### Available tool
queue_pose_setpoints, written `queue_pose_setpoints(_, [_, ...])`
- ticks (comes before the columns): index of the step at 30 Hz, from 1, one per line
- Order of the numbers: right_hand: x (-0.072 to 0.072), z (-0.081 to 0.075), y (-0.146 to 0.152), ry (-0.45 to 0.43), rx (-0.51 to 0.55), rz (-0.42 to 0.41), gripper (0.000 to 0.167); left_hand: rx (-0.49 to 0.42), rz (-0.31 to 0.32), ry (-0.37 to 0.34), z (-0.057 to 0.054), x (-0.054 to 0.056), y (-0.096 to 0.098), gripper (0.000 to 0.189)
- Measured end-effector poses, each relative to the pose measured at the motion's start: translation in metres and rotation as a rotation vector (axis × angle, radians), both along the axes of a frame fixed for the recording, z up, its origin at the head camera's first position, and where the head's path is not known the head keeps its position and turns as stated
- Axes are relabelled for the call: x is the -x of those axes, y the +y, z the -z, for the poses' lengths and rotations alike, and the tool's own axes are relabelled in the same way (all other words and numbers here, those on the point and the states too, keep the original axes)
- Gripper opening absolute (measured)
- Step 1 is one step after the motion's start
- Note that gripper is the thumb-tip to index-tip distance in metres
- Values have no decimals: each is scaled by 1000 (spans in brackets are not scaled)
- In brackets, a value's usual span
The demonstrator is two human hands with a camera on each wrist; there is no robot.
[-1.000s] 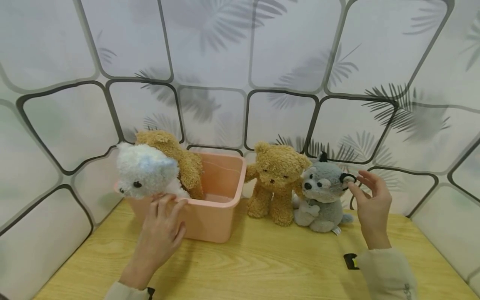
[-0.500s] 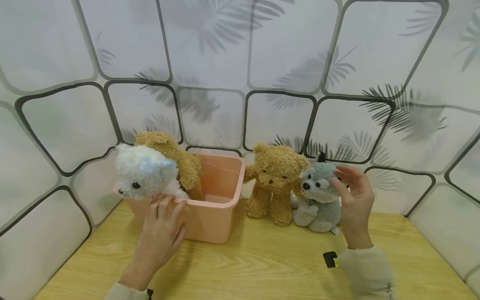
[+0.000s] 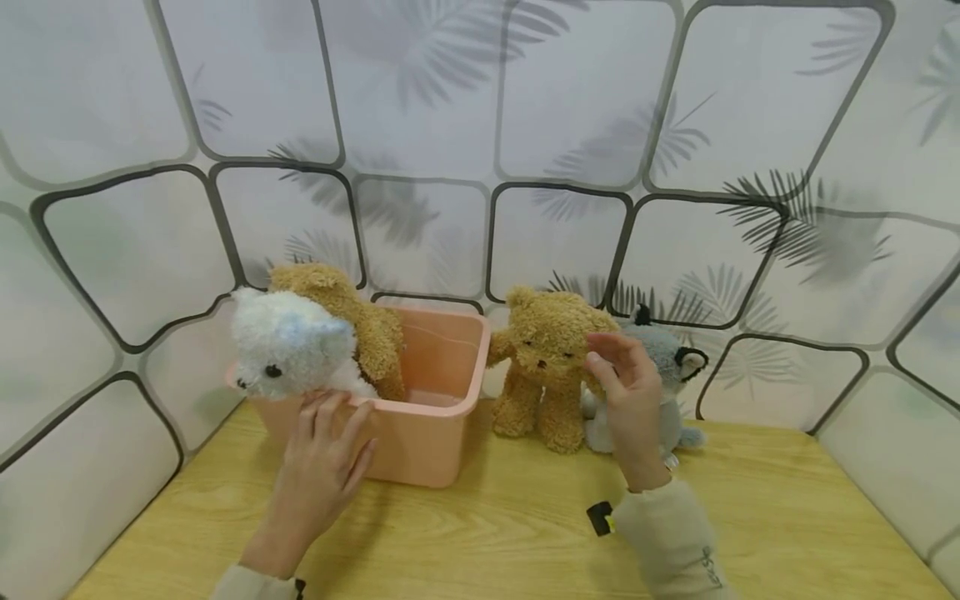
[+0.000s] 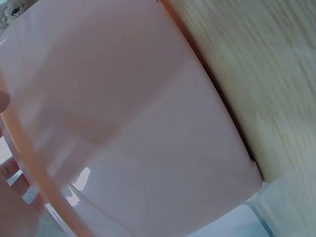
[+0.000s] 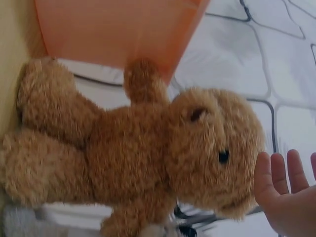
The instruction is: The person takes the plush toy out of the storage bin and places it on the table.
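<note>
My left hand (image 3: 318, 462) lies at the near rim of a pink plastic bin (image 3: 420, 446), fingers hooked over the edge and thumb on the outer side. A fluffy white toy bear (image 3: 288, 342) with a bluish patch leans over the bin's rim beside those fingers. Behind it a tan teddy bear (image 3: 378, 342) slumps inside. My right hand (image 3: 633, 400), fingers apart and holding nothing, hovers before a second tan teddy (image 3: 551, 342) standing on the table. In the right wrist view its fingers (image 5: 296, 173) are beside this teddy's head. A grey husky plush (image 3: 667, 350) sits partly hidden behind the hand.
The wooden table (image 3: 495, 533) ends at a patterned fabric wall (image 3: 427, 225) at the back and sides. The standing teddy is between the bin and the husky. A black-and-yellow piece (image 3: 600, 518) shows at the right cuff.
My right hand has moved left from the husky's ear, across its face, to in front of the standing teddy. The left hand and the toys have stayed in place.
</note>
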State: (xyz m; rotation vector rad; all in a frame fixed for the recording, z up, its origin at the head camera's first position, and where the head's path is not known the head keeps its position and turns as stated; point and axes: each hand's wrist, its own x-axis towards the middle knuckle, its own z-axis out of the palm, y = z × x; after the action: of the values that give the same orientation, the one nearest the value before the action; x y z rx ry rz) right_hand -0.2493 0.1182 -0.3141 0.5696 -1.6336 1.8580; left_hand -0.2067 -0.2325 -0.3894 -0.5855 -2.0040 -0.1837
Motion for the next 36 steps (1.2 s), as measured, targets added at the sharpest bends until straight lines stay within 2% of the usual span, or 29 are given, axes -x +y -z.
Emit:
queue_pose_setpoints(10, [2, 3, -46, -104, -44, -165, 26, 49, -11, -5, 1, 0, -6, 51])
queue_pose_setpoints(15, [3, -1, -67, -126, -64, -219, 27, 62, -31, -15, 1, -3, -9, 57])
queue_pose_setpoints(22, [0, -10, -94, -212, -91, -338, 29, 77, -34, -63, -5, -5, -7, 57])
queue_pose_setpoints(30, [1, -19, -123, -236, -151, -406, 31, 88, -47, -106, -5, -7, -3, 62])
queue_pose_setpoints(36, [4, -23, -143, -253, -182, -441, 33, 76, -26, -86, -4, -6, -3, 59])
